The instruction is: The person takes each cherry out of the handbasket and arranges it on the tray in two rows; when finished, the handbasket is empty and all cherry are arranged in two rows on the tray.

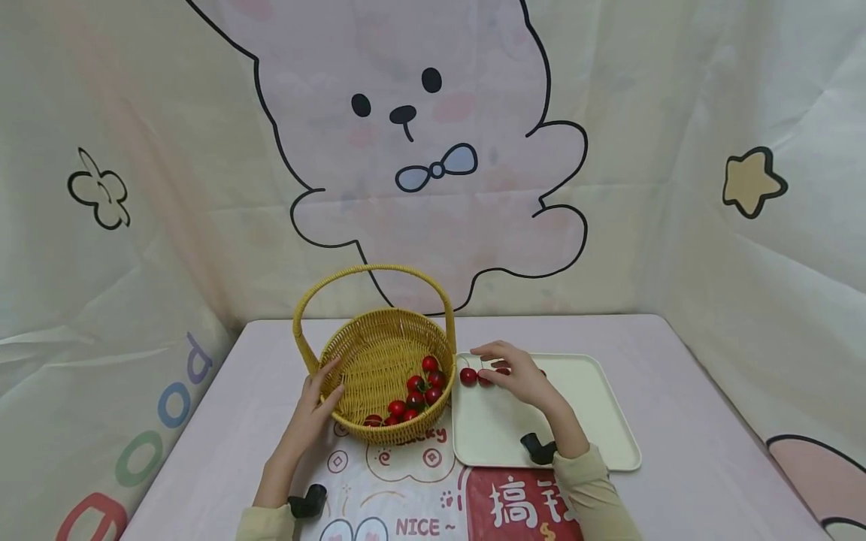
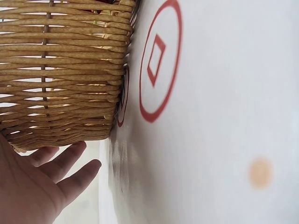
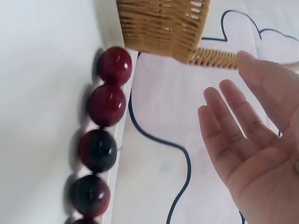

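Note:
A yellow wicker basket [image 1: 368, 342] with a tall handle stands at centre, cherries [image 1: 416, 400] gathered along its right and front inside. My left hand [image 1: 316, 402] holds its left rim, thumb over the edge; in the left wrist view, several fingers of this hand [image 2: 42, 184] spread beside the woven wall. Over the back of a cream tray [image 1: 541, 428], my right hand [image 1: 517, 374] is raised with nothing in it. Just below that hand is a row of cherries [image 1: 468, 376], partly hidden by it; the right wrist view shows these cherries [image 3: 106, 105] along the tray's edge.
The tray stands close to the basket's right side. A printed mat [image 1: 419, 511] with red lettering lies in front on the pale tablecloth [image 1: 690, 451]. Fabric walls with a cartoon bear [image 1: 406, 210] enclose the table at the back and sides.

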Available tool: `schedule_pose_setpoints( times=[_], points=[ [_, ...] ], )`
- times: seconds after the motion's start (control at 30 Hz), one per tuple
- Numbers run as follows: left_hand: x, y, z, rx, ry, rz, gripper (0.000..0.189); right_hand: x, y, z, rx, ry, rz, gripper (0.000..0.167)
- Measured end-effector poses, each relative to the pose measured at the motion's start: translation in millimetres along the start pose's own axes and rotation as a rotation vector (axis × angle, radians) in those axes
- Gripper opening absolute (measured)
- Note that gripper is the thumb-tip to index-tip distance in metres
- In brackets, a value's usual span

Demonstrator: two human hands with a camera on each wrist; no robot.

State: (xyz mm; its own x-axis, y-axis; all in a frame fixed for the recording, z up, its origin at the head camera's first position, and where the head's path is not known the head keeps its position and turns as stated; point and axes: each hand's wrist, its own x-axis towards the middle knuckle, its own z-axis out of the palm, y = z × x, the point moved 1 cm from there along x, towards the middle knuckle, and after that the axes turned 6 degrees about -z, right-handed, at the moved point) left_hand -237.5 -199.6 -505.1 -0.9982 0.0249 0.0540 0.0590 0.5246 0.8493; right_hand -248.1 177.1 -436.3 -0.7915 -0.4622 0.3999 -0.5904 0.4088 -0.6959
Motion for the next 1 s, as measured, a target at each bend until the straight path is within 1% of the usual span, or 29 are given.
schedule_pose_setpoints(
  times=[0.07,0.13,0.2,0.3,0.43,0.53,0.7,0.83,1.0],
  points=[
    [-0.1,-0.2,-0.5,0.005,0.002,-0.002,0.054,6.6,-13.3,2.4,0.015,-0.029,0.009,0.034],
    [-0.4,-0.1,-0.9,0.005,0.005,-0.003,0.054,12.4,-15.7,7.7,0.031,-0.052,0.014,0.034],
    [-0.8,0.0,-1.0,-0.001,0.002,-0.005,0.054,17.6,-13.2,13.3,0.047,-0.07,0.006,0.034],
    [-0.6,0.1,-0.5,-0.005,0.0,-0.002,0.054,24.7,-1.1,24.6,0.064,-0.079,-0.016,0.034],
    [-0.4,0.2,-0.5,-0.005,0.003,0.0,0.054,36.5,-7.2,33.6,0.07,-0.108,-0.034,0.036],
    [-0.3,0.2,-0.7,-0.007,0.006,-0.004,0.054,45.2,-12.7,39.4,0.05,-0.136,-0.04,0.037],
    [-0.1,-0.1,-0.6,-0.008,0.0,-0.01,0.054,58.2,-19.3,47.2,-0.009,-0.177,-0.018,0.037],
    [0.0,-0.3,-0.1,-0.017,-0.005,-0.016,0.054,68.0,-21.3,52.2,-0.054,-0.216,0.003,0.036],
    [0.2,-0.7,0.0,-0.03,-0.013,-0.019,0.053,78.0,-20.0,59.1,-0.065,-0.254,0.036,0.035]
  ],
)
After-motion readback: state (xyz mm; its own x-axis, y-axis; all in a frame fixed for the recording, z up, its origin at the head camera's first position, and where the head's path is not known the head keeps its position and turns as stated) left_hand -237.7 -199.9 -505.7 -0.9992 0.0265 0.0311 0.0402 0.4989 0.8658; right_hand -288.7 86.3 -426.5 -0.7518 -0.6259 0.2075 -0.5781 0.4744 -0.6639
